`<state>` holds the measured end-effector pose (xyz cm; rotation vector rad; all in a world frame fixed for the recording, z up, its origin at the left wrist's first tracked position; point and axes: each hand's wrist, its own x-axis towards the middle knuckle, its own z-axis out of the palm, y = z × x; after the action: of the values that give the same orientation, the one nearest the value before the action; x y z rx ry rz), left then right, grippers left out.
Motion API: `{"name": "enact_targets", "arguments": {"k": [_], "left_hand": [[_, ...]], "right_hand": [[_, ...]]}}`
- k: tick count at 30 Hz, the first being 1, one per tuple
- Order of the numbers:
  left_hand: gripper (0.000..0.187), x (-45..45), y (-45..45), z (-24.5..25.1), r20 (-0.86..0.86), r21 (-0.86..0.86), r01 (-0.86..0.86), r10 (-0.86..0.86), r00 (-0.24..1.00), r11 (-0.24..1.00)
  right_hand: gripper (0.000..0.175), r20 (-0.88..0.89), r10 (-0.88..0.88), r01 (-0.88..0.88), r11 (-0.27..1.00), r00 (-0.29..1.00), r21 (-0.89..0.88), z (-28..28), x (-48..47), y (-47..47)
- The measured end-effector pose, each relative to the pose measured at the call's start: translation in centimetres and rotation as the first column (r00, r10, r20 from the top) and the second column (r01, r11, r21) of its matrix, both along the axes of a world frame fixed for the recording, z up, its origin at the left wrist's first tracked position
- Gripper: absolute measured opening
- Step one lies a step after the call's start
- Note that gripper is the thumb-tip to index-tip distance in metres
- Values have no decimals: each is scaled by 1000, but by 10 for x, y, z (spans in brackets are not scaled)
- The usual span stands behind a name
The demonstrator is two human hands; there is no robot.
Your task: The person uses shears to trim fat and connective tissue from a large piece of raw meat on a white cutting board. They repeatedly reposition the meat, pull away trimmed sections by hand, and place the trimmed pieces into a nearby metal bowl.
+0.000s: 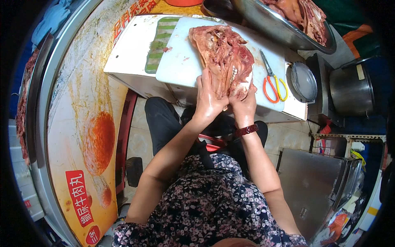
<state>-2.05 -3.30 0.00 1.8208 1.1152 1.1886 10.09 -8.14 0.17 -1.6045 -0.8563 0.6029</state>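
Observation:
A large piece of raw meat (220, 52), showing what look like teeth on its right side, lies lengthwise on a white cutting board (179, 61). My left hand (208, 95) grips its near end from the left, fingers along its side. My right hand (245, 102) grips the same end from the right, close beside the left. The undersides of both hands' grips are hidden. To the right of the meat, scissors (272, 77) with one red and one yellow handle rest on the board, blades pointing away from me.
A big metal basin (296, 34) of meat stands at the back right. Right of the board sits a round metal dish (304, 81), with a steel pot (351, 89) farther right. A green-striped mat (157, 46) shows at the board's left. A printed panel (83, 123) stands at left.

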Motion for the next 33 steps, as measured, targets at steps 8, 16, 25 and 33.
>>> {"name": "enact_targets", "arguments": {"k": [8,16,25,33], "left_hand": [[114,0,3,14,-164,-17,-1,-2,986,1000],[116,8,-7,27,-181,-41,6,-13,983,999],[110,18,-11,24,-228,-5,-50,47,973,999],[109,19,-8,26,-266,-66,-32,14,964,997]], "right_hand": [[81,163,13,-14,1000,987,2,-12,12,2],[78,16,69,-69,997,997,18,-14,26,1],[81,-108,119,-119,993,987,5,-14,37,0],[68,-331,169,-169,985,929,28,12,41,-4]]}}
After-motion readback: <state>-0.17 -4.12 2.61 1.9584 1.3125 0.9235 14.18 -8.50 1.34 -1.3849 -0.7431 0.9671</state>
